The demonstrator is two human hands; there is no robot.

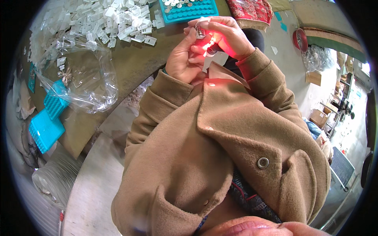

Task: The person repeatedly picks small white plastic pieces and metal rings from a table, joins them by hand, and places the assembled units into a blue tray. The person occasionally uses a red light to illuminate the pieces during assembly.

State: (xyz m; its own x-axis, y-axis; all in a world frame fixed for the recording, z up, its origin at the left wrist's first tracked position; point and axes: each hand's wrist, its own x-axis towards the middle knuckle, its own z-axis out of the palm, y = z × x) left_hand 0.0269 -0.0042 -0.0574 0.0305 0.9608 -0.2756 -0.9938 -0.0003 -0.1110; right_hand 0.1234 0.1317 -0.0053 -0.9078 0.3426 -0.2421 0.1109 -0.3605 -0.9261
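In front of my chest, at the edge of the work table, both hands meet around a small white plastic housing (200,33) with silvery parts inside. My left hand (182,59) pinches it between thumb and fingers. My right hand (230,37) has its fingertips closed at the same piece from the other side. Bright red light (210,44) glows between the hands and colours the right palm and cuff; its source is partly hidden by the fingers. Beyond the hands lies a turquoise ridged tray (189,15) with several round silvery discs on it.
A large heap of white plastic pieces (118,19) covers the far left of the table (138,59). Nearer lie a clear plastic bag (98,84) and turquoise trays (46,129). Red patterned cloth (250,11) is at the back; a red basin (300,40) and boxes (318,117) stand right.
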